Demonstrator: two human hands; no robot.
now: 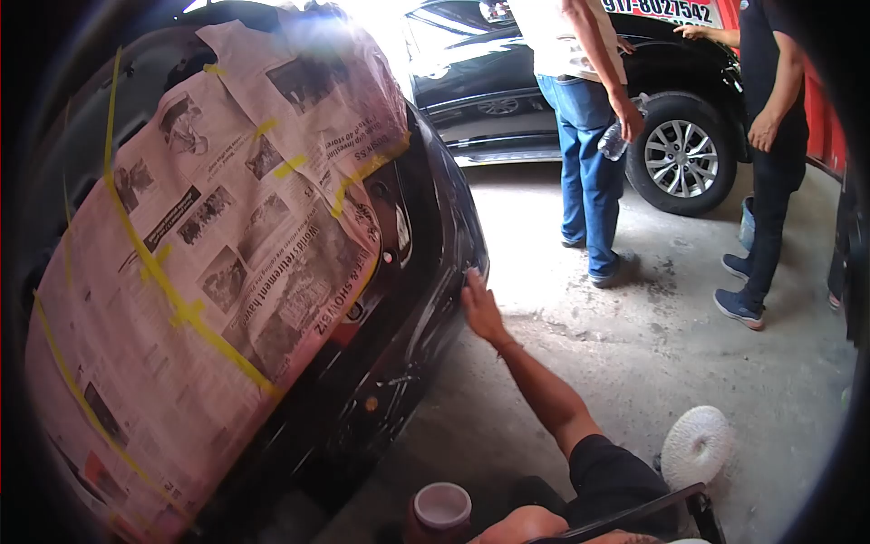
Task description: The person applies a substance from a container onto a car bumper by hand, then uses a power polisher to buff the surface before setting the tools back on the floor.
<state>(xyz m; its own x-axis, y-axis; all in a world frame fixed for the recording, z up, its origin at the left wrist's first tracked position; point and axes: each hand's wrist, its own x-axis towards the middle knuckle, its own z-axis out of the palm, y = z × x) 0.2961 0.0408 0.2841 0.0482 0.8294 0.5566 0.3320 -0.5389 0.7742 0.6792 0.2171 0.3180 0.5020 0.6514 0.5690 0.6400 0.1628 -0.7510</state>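
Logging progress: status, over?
Right hand open on dark car panel beside newspaper masking. Left hand out of view. Person in jeans stands well back; nothing blocking.

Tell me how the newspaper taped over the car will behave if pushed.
The newspaper likely feels thin and floppy: it drapes over the curved car and wrinkles. As single printed sheets, it probably tears easily. Strips of yellow tape hold it, so a push should dent it rather than slide it.

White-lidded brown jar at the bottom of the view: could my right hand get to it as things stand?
Probably yes. The right hand rests on the glossy black car body, and the white-lidded brown jar stands lower, near the bottom edge, with only bare grey concrete floor showing between them.
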